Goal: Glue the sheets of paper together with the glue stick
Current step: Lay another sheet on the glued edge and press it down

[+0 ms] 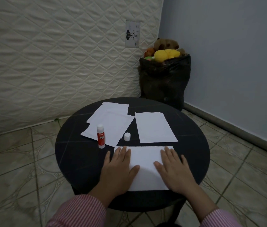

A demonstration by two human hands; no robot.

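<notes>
So your left hand (118,167) and right hand (173,167) lie flat, fingers spread, gripping nothing, pressing the near sheet (145,167) onto the worktop (73,154). Uncapped "GLUE STICK" (100,136) stands upright just left, cap (127,136) beside it.

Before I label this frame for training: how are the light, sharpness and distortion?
Head view: dim, flat light; the white paper sheet under the left hand and right hand is brightest, without glare. The red-and-white glue stick label is soft but legible. Wide-angle bending curves the quilted mattress; corners darken.
</notes>
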